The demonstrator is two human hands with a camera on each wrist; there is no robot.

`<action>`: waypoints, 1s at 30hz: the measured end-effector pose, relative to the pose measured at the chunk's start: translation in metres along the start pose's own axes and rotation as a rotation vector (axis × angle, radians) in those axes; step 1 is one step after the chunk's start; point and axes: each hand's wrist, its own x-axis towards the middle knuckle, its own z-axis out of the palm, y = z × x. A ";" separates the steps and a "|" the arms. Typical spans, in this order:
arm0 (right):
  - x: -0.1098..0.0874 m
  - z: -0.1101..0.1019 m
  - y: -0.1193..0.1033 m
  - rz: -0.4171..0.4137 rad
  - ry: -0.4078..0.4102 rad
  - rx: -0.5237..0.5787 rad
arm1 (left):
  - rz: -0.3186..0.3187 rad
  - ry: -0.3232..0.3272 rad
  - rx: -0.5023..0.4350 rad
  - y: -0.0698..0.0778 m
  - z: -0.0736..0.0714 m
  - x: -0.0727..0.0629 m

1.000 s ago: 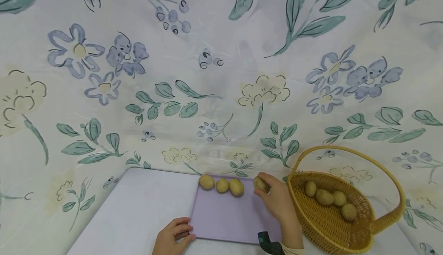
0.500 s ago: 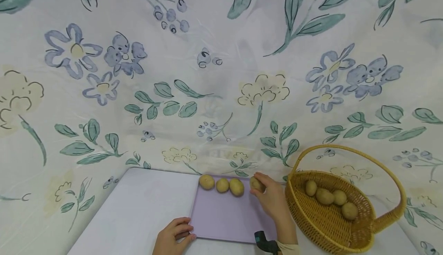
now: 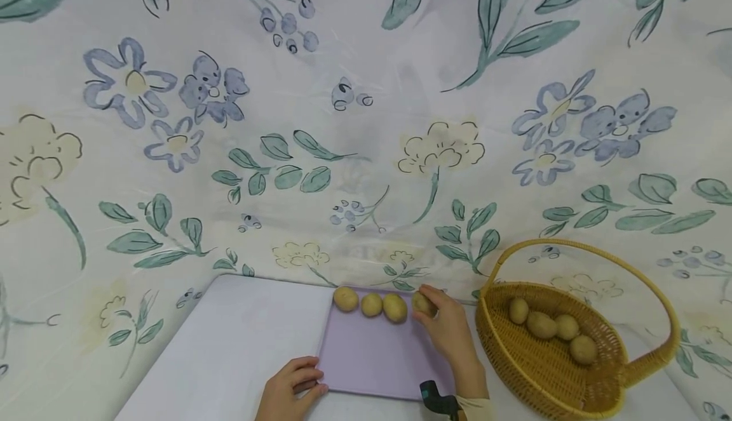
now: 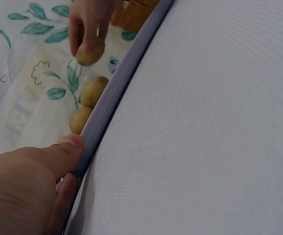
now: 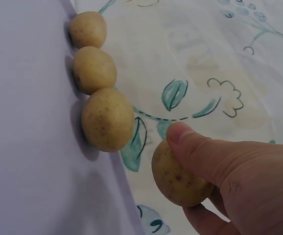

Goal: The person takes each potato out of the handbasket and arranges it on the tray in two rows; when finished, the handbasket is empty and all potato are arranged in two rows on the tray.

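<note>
My right hand [image 3: 452, 329] pinches a potato [image 3: 421, 305] between thumb and fingers, above the far right part of a flat purple tray [image 3: 380, 357]. In the right wrist view that held potato [image 5: 178, 174] is apart from the three others. Those three, a left potato [image 3: 345, 299], a middle potato [image 3: 372, 305] and a right potato [image 3: 395, 308], lie in a row along the tray's far edge. At the tray's near left corner my left hand [image 3: 288, 389] grips the edge, and the left wrist view shows its thumb [image 4: 73, 142] against the rim.
A wicker basket [image 3: 497, 357] with a tall handle stands right of the tray, with several potatoes [image 3: 542, 324] inside. The white tabletop [image 3: 251, 332] extends to the left. Floral cloth [image 3: 366, 154] hangs behind.
My right hand has moved slightly left with the potato, nearer the row, and then nearly stopped. The left hand has stayed at the tray's corner. The view has shifted slightly.
</note>
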 end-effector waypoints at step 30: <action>-0.003 0.028 0.018 0.089 -0.014 0.039 | -0.021 -0.013 -0.006 -0.002 0.002 0.001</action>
